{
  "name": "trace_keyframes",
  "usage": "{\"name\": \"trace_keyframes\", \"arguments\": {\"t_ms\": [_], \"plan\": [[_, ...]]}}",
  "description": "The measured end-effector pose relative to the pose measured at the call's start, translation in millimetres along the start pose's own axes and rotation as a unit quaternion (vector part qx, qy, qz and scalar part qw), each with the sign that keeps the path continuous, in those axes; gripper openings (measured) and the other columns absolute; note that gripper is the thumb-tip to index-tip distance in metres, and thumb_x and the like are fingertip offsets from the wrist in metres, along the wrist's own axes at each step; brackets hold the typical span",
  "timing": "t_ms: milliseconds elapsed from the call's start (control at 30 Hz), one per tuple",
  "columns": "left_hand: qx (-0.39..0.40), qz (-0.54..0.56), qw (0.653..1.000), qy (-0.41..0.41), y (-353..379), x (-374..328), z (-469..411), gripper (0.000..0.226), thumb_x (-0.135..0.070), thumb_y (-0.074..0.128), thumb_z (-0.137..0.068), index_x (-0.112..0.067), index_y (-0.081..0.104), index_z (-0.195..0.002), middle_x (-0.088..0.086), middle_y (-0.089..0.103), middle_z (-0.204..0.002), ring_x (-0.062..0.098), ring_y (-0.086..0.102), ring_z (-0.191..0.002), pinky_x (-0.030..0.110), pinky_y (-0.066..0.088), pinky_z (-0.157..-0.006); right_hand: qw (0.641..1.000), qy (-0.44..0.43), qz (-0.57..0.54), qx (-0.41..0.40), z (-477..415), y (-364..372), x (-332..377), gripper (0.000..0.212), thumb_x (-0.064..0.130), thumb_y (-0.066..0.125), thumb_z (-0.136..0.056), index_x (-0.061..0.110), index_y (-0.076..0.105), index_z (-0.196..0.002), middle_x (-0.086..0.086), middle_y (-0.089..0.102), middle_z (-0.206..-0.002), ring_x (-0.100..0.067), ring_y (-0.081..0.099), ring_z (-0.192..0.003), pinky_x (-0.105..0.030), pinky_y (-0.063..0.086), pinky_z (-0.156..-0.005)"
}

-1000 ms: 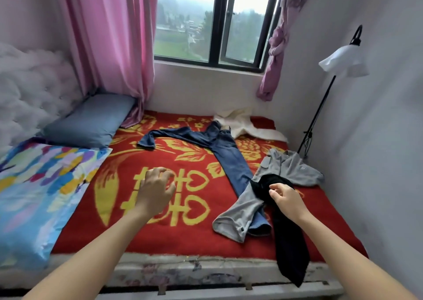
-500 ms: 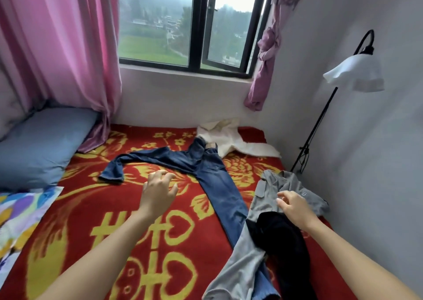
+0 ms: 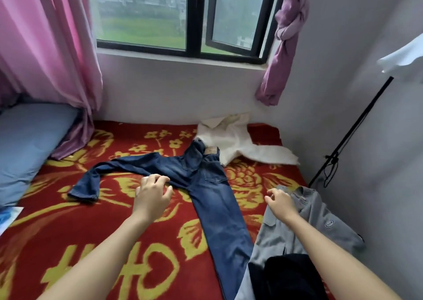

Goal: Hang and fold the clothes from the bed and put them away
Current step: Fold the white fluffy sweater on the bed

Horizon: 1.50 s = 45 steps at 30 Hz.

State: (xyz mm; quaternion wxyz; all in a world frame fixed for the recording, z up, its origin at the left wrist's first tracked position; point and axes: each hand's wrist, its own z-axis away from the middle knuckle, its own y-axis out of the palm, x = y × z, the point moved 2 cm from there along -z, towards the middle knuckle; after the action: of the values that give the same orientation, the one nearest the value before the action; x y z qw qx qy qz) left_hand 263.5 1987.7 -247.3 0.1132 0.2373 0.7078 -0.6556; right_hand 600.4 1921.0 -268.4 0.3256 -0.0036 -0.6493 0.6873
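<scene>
Dark blue jeans [image 3: 206, 185] lie spread on the red and yellow bedspread [image 3: 68, 242], one leg bent off to the left. A white garment [image 3: 231, 139] is crumpled by the far wall. A grey shirt [image 3: 320, 219] lies at the right, with a black garment [image 3: 288, 276] on its near end. My left hand [image 3: 152, 195] hovers with loosely curled fingers just at the jeans' left leg, holding nothing. My right hand [image 3: 280, 202] is over the grey shirt's left edge, fingers relaxed, holding nothing.
A blue pillow [image 3: 27, 144] lies at the left under a pink curtain [image 3: 45, 48]. A black floor lamp stand [image 3: 348, 135] with a white shade [image 3: 405, 57] stands against the right wall. The window [image 3: 183, 16] is above the bed's far side.
My view has moved forward over the bed. My right hand let go of the black garment and moved onto the grey shirt. My left hand reached further toward the jeans.
</scene>
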Motion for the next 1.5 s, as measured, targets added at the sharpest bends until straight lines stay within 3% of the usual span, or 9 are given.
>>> {"name": "trace_keyframes", "arguments": {"t_ms": [300,500,633,800,933,1133,1267,1400,1500], "plan": [[0.122,-0.095,0.987,-0.05,209.0,-6.7,-163.0,0.05,-0.039,0.043,-0.096,-0.021,0.037,-0.142,0.003,0.027,-0.151,0.02,0.023,-0.138,0.035,0.03,-0.106,0.994,-0.009,0.093,0.055,-235.2,90.0,-32.1,0.036,0.027,0.039,-0.098,0.014,0.051,-0.13,-0.01,0.045,-0.134,-0.027,0.039,-0.123,-0.033,0.037,-0.097],[0.195,-0.148,0.969,-0.034,333.3,10.8,-225.5,0.066,-0.051,0.041,-0.094,-0.025,0.016,-0.15,0.003,0.006,-0.158,0.017,0.01,-0.145,0.032,0.022,-0.111,0.982,-0.027,0.17,0.075,-327.0,146.9,-62.0,0.039,0.03,0.036,-0.099,0.019,0.045,-0.136,-0.006,0.031,-0.147,-0.025,0.029,-0.133,-0.035,0.034,-0.103],[0.187,-0.135,0.973,-0.01,389.1,13.0,-255.4,0.08,-0.059,0.052,-0.085,-0.023,0.02,-0.149,0.009,0.013,-0.157,0.025,0.018,-0.144,0.038,0.027,-0.109,0.974,-0.022,0.201,0.097,-369.2,171.1,-75.7,0.042,0.031,0.036,-0.099,0.023,0.038,-0.141,-0.006,0.016,-0.155,-0.026,0.018,-0.14,-0.039,0.028,-0.11],[0.22,-0.19,0.957,0.007,428.8,28.9,-295.2,0.088,-0.063,0.045,-0.086,-0.027,-0.004,-0.15,0.009,-0.01,-0.158,0.025,-0.002,-0.146,0.037,0.015,-0.114,0.965,-0.04,0.219,0.141,-407.9,202.5,-70.3,0.048,0.029,0.038,-0.098,0.028,0.028,-0.145,-0.01,-0.001,-0.158,-0.03,0.003,-0.144,-0.044,0.02,-0.113],[0.227,-0.193,0.955,0.002,452.2,42.7,-331.9,0.1,-0.068,0.048,-0.081,-0.028,-0.013,-0.148,0.01,-0.017,-0.156,0.026,-0.008,-0.145,0.04,0.012,-0.115,0.949,-0.09,0.28,0.117,-436.6,228.1,-59.8,0.051,0.021,0.038,-0.097,0.021,0.024,-0.146,-0.012,-0.004,-0.158,-0.03,0.001,-0.145,-0.045,0.023,-0.111],[0.285,-0.204,0.936,-0.006,495.6,54.3,-355.1,0.112,-0.076,0.056,-0.068,-0.043,-0.02,-0.143,0.008,-0.022,-0.155,0.045,-0.024,-0.137,0.059,0.004,-0.111,0.844,-0.18,0.493,0.109,-485.6,252.9,-42.2,0.033,0.022,0.046,-0.093,0.017,0.059,-0.123,-0.018,-0.015,-0.155,-0.038,-0.015,-0.142,-0.056,0.009,-0.112],[0.305,-0.215,0.928,-0.002,510.3,58.5,-356.0,0.106,-0.078,0.05,-0.069,-0.045,-0.018,-0.143,0.009,-0.024,-0.154,0.051,-0.028,-0.133,0.065,0.001,-0.108,0.816,-0.213,0.535,0.043,-524.9,259.3,-37.2,0.028,0.028,0.048,-0.092,0.019,0.067,-0.112,-0.019,-0.013,-0.155,-0.039,-0.015,-0.142,-0.059,0.003,-0.111],[0.308,-0.22,0.926,0.007,514.4,59.4,-357.1,0.106,-0.079,0.048,-0.069,-0.044,-0.019,-0.143,0.011,-0.027,-0.153,0.053,-0.03,-0.13,0.068,0.002,-0.106,0.796,-0.196,0.572,0.03,-563.9,252.0,-37.0,0.033,0.027,0.039,-0.097,0.022,0.063,-0.12,-0.016,-0.011,-0.156,-0.038,-0.012,-0.143,-0.059,0.003,-0.111],[0.31,-0.221,0.924,0.013,516.1,60.6,-358.9,0.105,-0.079,0.047,-0.069,-0.043,-0.02,-0.143,0.011,-0.028,-0.153,0.054,-0.03,-0.129,0.068,0.002,-0.106,0.814,-0.154,0.558,0.036,-586.1,247.0,-40.2,0.042,0.022,0.035,-0.098,0.016,0.042,-0.139,-0.014,-0.014,-0.156,-0.037,-0.001,-0.143,-0.056,0.012,-0.111]]}}
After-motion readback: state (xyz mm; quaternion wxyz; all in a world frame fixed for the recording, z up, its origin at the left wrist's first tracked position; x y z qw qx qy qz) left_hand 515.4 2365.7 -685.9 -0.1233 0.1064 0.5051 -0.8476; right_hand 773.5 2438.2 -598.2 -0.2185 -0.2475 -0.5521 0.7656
